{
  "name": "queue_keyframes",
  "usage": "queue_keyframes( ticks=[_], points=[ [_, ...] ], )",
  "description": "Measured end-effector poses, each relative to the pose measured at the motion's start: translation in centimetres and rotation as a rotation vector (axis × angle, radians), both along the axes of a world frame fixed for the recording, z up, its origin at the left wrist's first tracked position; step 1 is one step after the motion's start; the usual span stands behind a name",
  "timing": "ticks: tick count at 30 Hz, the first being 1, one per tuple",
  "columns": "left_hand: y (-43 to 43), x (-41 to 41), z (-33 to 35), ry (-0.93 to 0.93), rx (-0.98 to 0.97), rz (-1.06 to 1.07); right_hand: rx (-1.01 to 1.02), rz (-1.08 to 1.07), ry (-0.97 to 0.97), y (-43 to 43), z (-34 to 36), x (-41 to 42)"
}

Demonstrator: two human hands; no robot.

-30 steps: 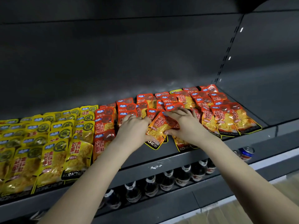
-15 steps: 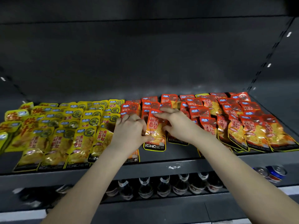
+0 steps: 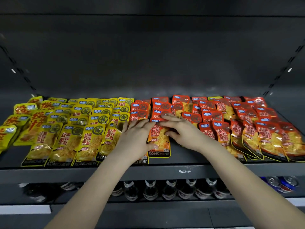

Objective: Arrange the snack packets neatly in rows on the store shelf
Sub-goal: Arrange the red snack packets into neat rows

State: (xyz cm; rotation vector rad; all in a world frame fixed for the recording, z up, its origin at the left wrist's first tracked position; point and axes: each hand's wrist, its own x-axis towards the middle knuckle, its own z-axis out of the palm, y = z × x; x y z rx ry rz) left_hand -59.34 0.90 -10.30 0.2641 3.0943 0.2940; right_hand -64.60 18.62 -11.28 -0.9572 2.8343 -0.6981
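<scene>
Several yellow snack packets (image 3: 69,129) lie in overlapping rows on the left half of the dark shelf (image 3: 165,171). Several red-orange packets (image 3: 247,126) fill the right half. One red-orange packet (image 3: 159,142) lies upright in the middle gap, its black bottom band near the shelf's front. My left hand (image 3: 135,138) presses on its left edge, thumb on the packet. My right hand (image 3: 183,129) lies flat over its upper right part, fingers spread across the packets behind it. Another red-orange packet is partly hidden under my left wrist.
Dark bottles (image 3: 166,190) stand on the lower shelf, with blue cans (image 3: 280,184) at the right. The shelf's grey back wall (image 3: 148,63) and slotted side uprights (image 3: 287,63) frame the space. A bare strip of shelf lies right of the held packet.
The view has swung left and closer. The red-orange packet went from tilted to upright between my hands, and both hands now rest flatter on it.
</scene>
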Motion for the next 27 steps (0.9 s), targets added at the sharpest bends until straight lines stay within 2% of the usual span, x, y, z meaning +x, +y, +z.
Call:
queue_keyframes(
  ticks=[4, 8, 13, 18, 23, 27],
  points=[
    [0.8, -0.1, 0.8, 0.036, 0.004, -0.072, -0.065, -0.136, 0.108, 2.3, 0.9, -0.3],
    [3.0, -1.3, 1.0, 0.106, -0.013, -0.155, 0.112, -0.273, 0.108, 5.8, 2.0, -0.5],
    [6.0, -2.8, 0.4, 0.040, -0.063, -0.252, 0.317, -0.324, 0.018, 8.0, 1.3, 1.1],
    [7.6, -3.4, -0.4, 0.036, -0.082, -0.280, 0.332, -0.347, 0.024, 8.3, 0.8, 2.0],
    [8.2, -3.4, 0.0, 0.045, 0.059, -0.275, 0.368, -0.376, 0.041, 8.1, 1.1, 1.8],
    [8.0, -3.0, 0.2, 0.105, 0.081, -0.235, 0.292, -0.357, 0.049, 8.0, 0.8, 1.7]
  ],
)
